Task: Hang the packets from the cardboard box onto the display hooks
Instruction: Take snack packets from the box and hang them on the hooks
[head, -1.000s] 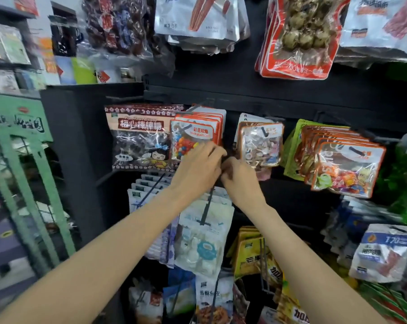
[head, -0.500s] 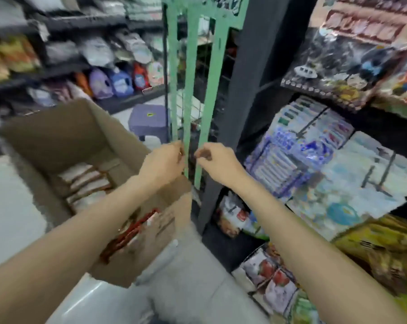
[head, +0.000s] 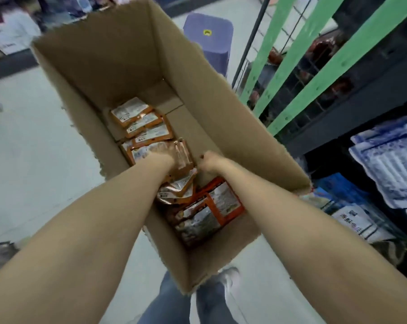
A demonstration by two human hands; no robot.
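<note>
An open cardboard box [head: 118,66] stands on the floor below me. Orange and silver packets lie in it, a row at the back [head: 137,113] and a looser heap at the front [head: 212,206]. My left hand [head: 162,156] reaches down into the box and its fingers close on a packet [head: 182,152] that stands up on edge from the pile. Just to its right, my right hand [head: 209,161] hovers above the box floor with curled fingers and holds nothing. The hooks of the display are out of sight.
At the right is a dark display rack with blue and white packets [head: 389,160] hanging on it. Green slanted bars [head: 291,54] and a wire grid stand behind the box. Beyond the box is a purple stool [head: 208,33]. My legs in jeans [head: 174,300] are below.
Both hands left the hanging packets on the rack and swung down left. My view followed to the box, and now both hands are inside it, the left on a packet.
</note>
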